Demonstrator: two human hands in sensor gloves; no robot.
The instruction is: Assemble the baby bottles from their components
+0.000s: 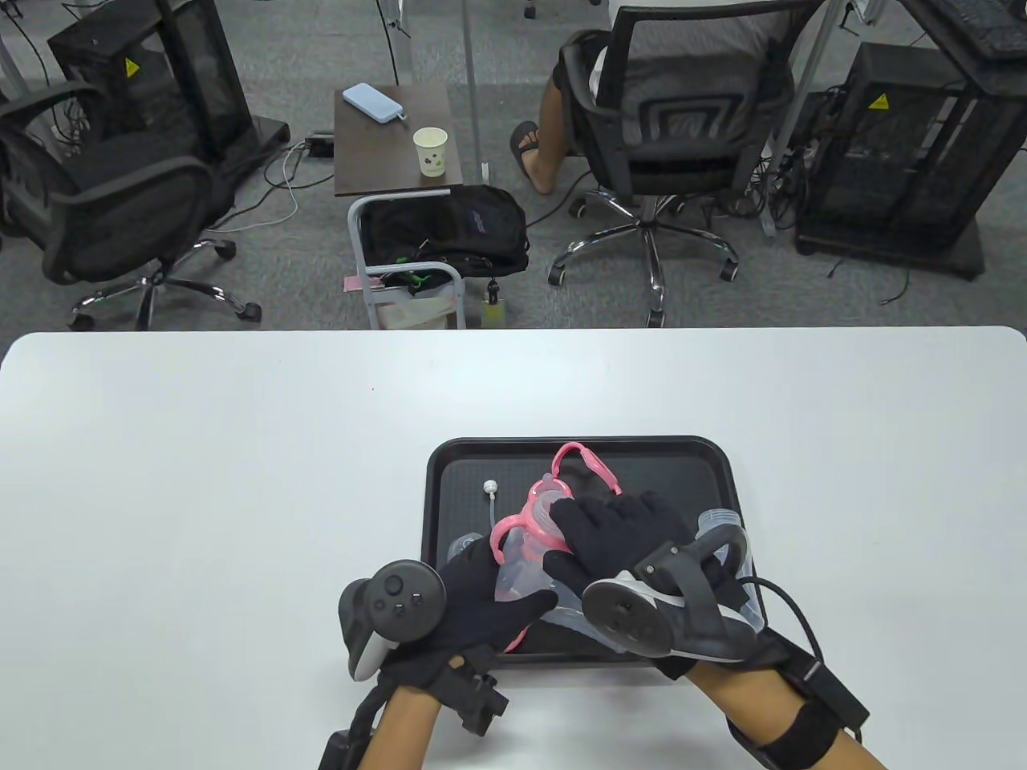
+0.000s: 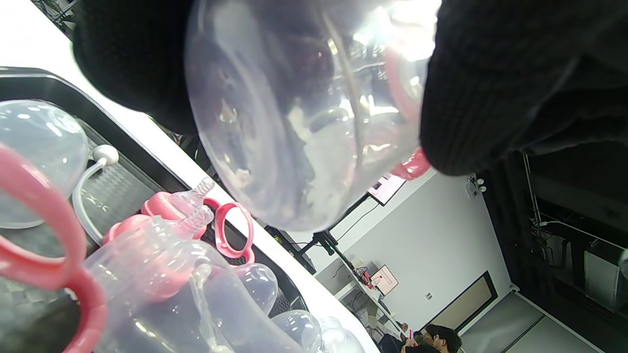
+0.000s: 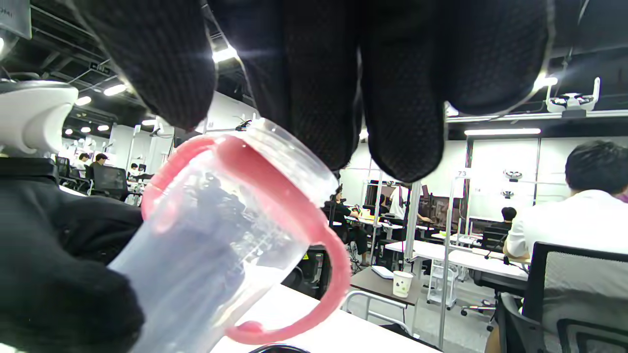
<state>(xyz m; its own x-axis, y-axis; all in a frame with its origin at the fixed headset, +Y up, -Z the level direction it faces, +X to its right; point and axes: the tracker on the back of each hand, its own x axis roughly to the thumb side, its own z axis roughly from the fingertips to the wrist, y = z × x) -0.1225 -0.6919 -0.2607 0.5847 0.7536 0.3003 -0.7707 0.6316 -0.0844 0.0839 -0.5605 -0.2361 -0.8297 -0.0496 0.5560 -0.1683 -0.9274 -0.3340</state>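
My left hand (image 1: 497,585) grips a clear bottle body (image 1: 521,573) from below, tilted over the black tray (image 1: 437,497). A pink handle ring (image 1: 507,531) sits round its neck. My right hand (image 1: 574,537) covers the bottle's upper end, fingers and thumb curled round the neck. In the left wrist view the bottle's base (image 2: 294,122) fills the top between my gloved fingers (image 2: 490,88). In the right wrist view my fingers (image 3: 314,73) hang over the open rim, and the pink handle ring (image 3: 274,196) with its loop shows below them.
On the tray lie a loose pink handle (image 1: 590,464), a straw with a white weight (image 1: 490,497), clear caps (image 1: 720,523) at the right, and another clear bottle (image 2: 171,289) with a nipple (image 2: 196,201). Beyond the white table (image 1: 200,481) stand office chairs and a cart.
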